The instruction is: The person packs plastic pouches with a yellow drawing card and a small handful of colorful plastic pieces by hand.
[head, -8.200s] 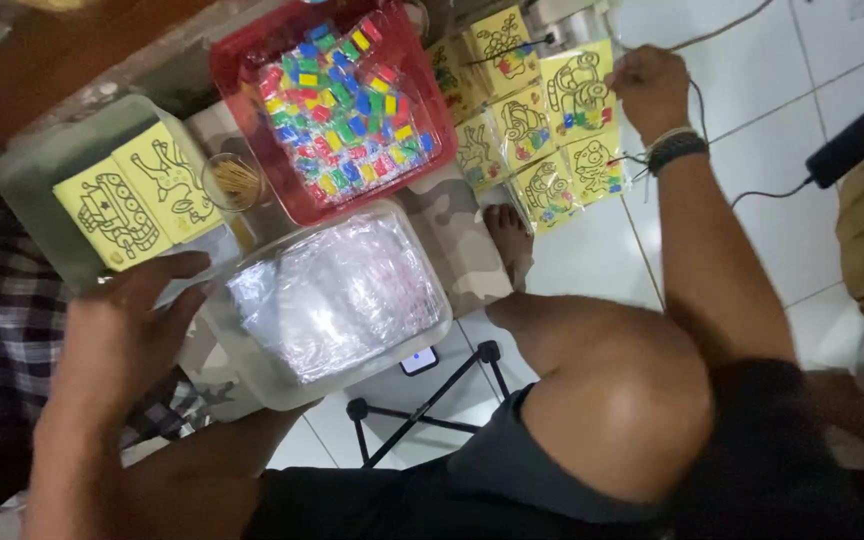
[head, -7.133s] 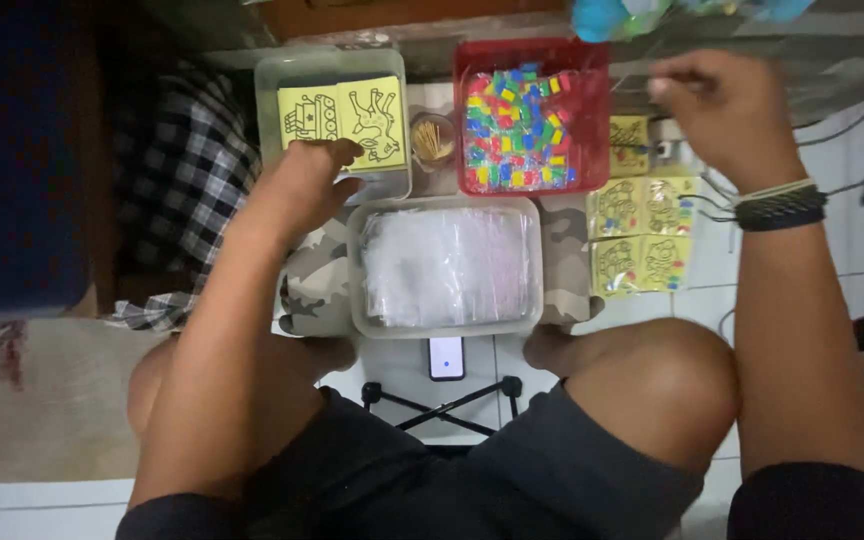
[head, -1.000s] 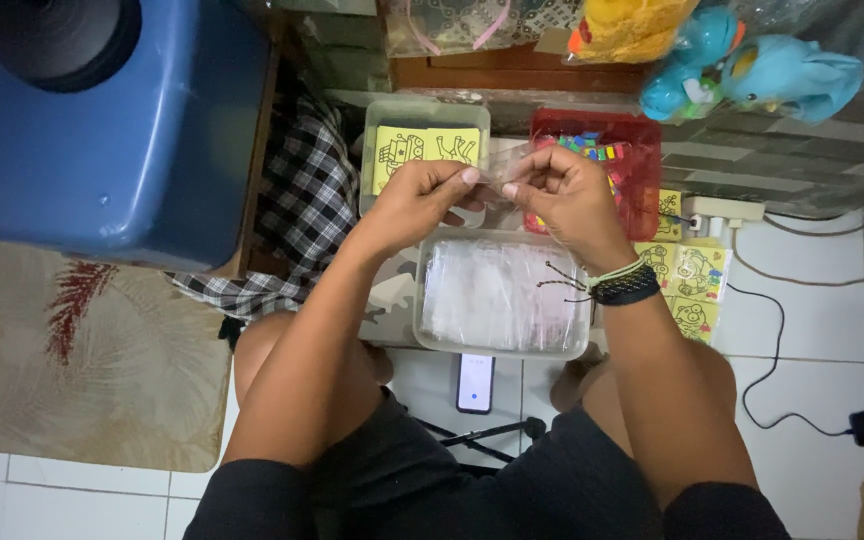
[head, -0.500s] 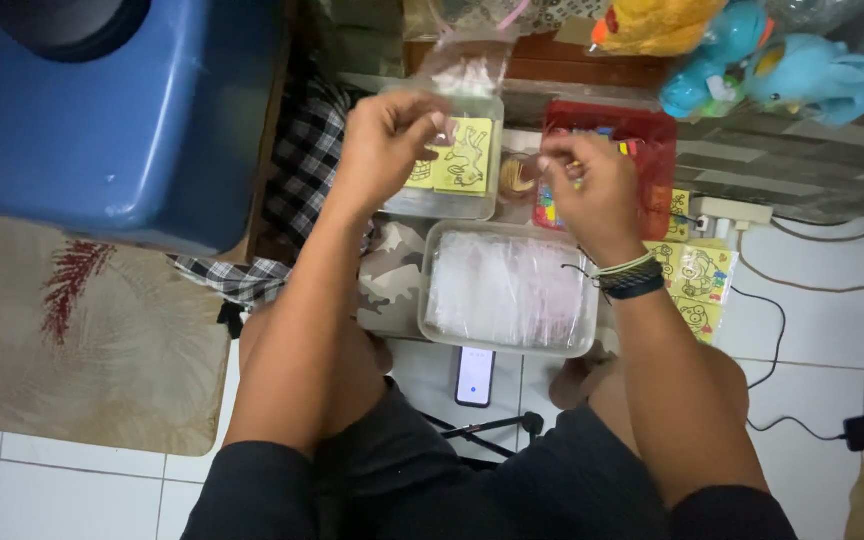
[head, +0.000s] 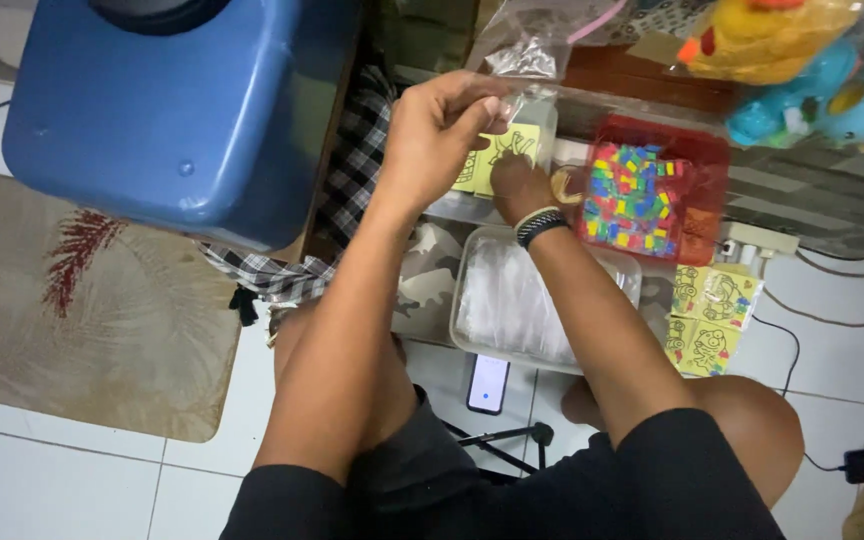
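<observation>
My left hand [head: 439, 130] is raised and pinches a small clear plastic bag [head: 522, 55] by its edge. Beneath it my right hand [head: 515, 185], with a dark band on the wrist, reaches into a clear tub [head: 544, 125] that holds yellow picture cards [head: 505, 152]; its fingers are on the cards, and whether they grip one is hidden. To the right stands a red tray [head: 704, 165] full of small coloured pieces. Nearer me is a clear tub of plastic bags [head: 512, 300].
A large blue container [head: 177, 100] stands at the left beside checked cloth [head: 352, 170]. Yellow cards [head: 707, 315] lie on the floor at the right. A phone on a small stand [head: 488, 383], cables, soft toys [head: 812, 70] and a rug [head: 82, 300] surround me.
My left hand has lifted the clear bag higher. My right hand has moved left from the red tray down into the tub of yellow cards.
</observation>
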